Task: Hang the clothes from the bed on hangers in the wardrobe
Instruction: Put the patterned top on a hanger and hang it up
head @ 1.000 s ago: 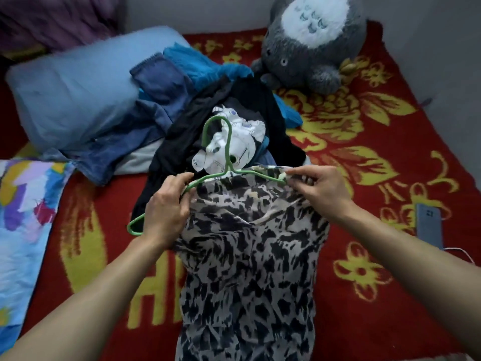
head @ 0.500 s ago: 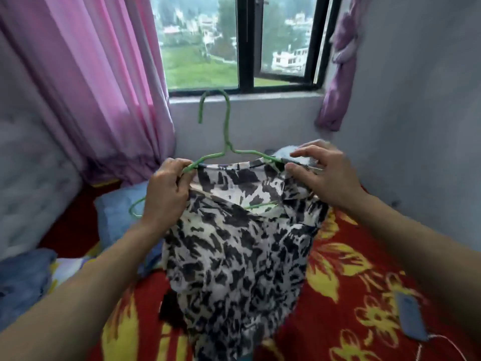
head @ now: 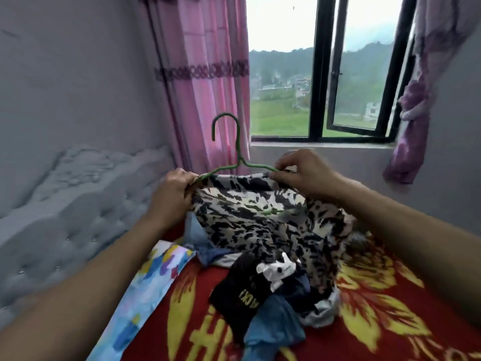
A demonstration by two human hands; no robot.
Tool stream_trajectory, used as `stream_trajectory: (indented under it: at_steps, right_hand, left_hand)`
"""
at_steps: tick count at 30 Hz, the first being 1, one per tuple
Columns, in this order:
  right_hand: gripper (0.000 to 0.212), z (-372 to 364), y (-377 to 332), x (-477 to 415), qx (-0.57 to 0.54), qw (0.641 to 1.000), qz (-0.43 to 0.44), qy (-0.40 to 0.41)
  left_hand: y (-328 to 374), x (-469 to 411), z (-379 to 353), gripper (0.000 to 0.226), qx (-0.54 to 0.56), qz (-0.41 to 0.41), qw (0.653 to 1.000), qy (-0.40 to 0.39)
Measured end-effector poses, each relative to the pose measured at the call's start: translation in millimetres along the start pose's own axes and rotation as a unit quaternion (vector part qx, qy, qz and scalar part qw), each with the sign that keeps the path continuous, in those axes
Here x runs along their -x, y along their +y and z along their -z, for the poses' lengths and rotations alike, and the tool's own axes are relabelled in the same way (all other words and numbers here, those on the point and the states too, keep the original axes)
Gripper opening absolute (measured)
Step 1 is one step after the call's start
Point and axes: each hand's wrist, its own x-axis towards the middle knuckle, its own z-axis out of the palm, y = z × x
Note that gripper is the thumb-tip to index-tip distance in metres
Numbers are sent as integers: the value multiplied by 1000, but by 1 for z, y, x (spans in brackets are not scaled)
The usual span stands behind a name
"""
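Your left grip (head: 170, 196) was curled round the left shoulder of the green hanger (head: 237, 147), with the edge of the animal-print garment (head: 250, 207) bunched under the fingers. Your right grip (head: 304, 173) pinched the hanger's right shoulder and the garment's top edge between thumb and fingertips. You held the hanger upright between both hands, with its hook uppermost and opening to the left in front of the pink curtain (head: 208, 74).

The garment's top edge was stretched across the hanger's shoulders, and a short piece of green wire showed against the fabric lower down. The cloth hung in the air above the bed (head: 364, 321), and its lower folds trailed down to the heap of clothes lying there. That heap held a black garment (head: 239, 295) with yellow lettering and a blue garment (head: 273, 329) at the front.

A multicoloured pillow (head: 156, 277) lay to the left of the heap, next to the grey tufted headboard (head: 65, 204). The window (head: 320, 74) stood beyond your hands, and a knotted purple curtain (head: 413, 105) hung at its right.
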Motion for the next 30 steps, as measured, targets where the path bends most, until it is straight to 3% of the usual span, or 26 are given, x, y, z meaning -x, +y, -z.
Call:
stream_trajectory:
  at_steps: [4,8,14,17,21,26,30]
  right_hand:
    - [22,-15,-75,16,-61,987,74,-128]
    - [17,-33,-169,29,-128,952,139,-242]
    - [16,-63,-310,56,-227,913,200,-273]
    - [19,-78,-384,78,-286,891,206,-286]
    - [19,-99,-488,121,-359,853,202,-320]
    - [17,-127,-611,172,-365,826,247,-351]
    - [14,-145,-691,200,-359,822,267,-352]
  left_hand:
    - [-11,80,61,26,-125,117,985,-35]
    - [-30,157,138,28,-167,240,956,-33]
    - [-50,283,254,14,-155,327,932,0]
    - [-46,350,324,29,-129,361,922,49]
    - [-44,441,416,47,-187,384,901,71]
    - [-38,542,507,29,-281,443,846,100]
    - [-45,604,566,33,-265,498,818,114]
